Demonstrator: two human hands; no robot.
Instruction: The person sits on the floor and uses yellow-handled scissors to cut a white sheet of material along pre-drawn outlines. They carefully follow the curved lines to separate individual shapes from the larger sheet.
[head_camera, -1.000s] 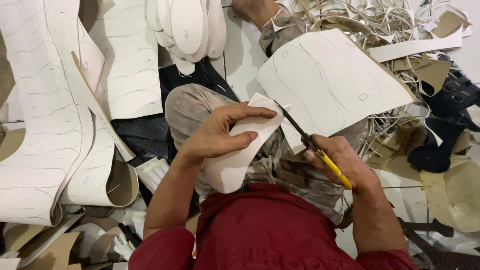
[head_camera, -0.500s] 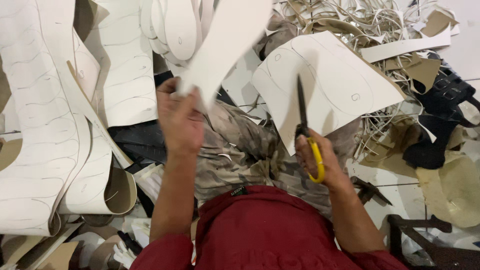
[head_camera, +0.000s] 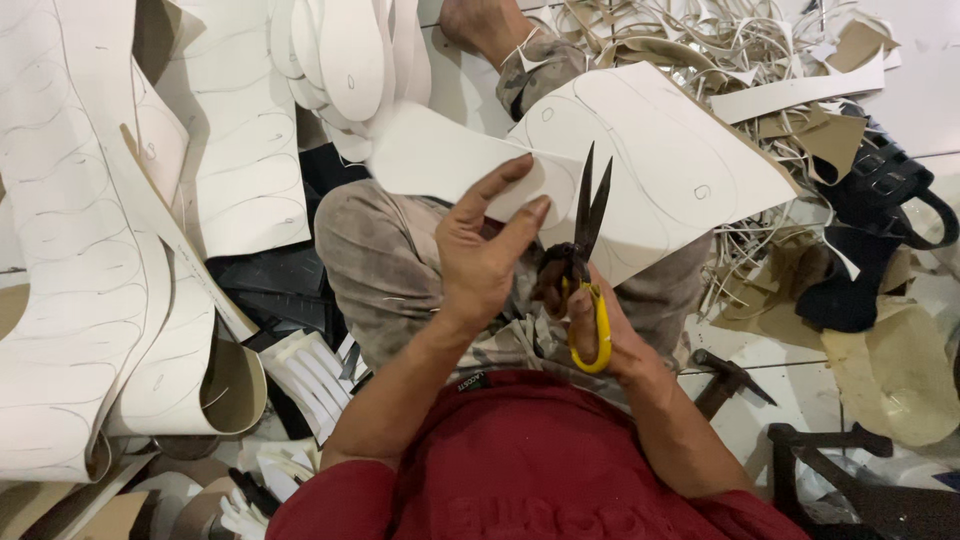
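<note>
Left hand (head_camera: 480, 255) pinches a white cut-out piece (head_camera: 450, 160), holding it flat for trimming just left of the scissors (head_camera: 585, 235). Right hand (head_camera: 590, 325) grips their yellow handles, blades nearly closed, pointing upward beside the piece's edge.

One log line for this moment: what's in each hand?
left hand: holds white sheet piece | right hand: holds yellow-handled scissors, blades slightly open, pointing up, beside the piece

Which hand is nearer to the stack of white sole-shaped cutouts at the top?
Left. The left hand is just below the stack of white sole-shaped cutouts; the right hand is lower and farther right.
</note>
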